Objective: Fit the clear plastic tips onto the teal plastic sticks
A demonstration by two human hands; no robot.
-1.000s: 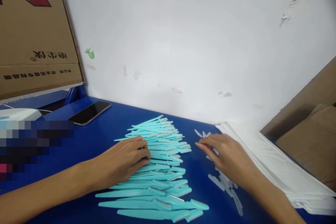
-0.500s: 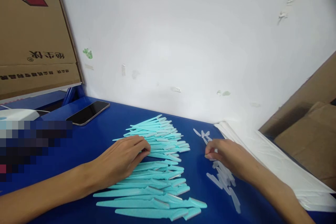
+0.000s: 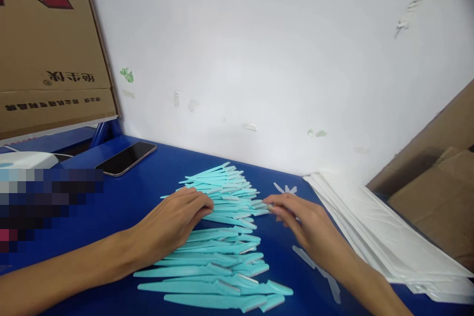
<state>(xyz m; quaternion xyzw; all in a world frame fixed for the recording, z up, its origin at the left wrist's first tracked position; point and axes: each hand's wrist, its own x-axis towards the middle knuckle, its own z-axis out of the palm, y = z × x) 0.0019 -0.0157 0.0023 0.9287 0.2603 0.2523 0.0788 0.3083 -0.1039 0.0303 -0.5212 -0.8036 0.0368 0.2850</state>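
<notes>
Dozens of teal razors (image 3: 222, 247) are lying in an overlapping row on the blue tabletop (image 3: 148, 197), handles pointing left and blade ends right. The left hand (image 3: 174, 224) is resting palm down on the handles in the middle of the row. Its grip is spread flat and clasping nothing, with the fingers pressing on the plastic. The right hand (image 3: 309, 227) is reaching in from the right. Its fingertips (image 3: 274, 206) are drawn close together and meeting the blade ends just across from the left hand; whether that grip is pinching something small I cannot tell. Several clear caps (image 3: 305, 257) are lying scattered beside the right wrist, with a few more near the wall (image 3: 259, 59). A stack of white sheets (image 3: 381, 232) is sitting to the right. A phone (image 3: 126, 158) is lying face up at the far left, below a cardboard box (image 3: 48, 59).
</notes>
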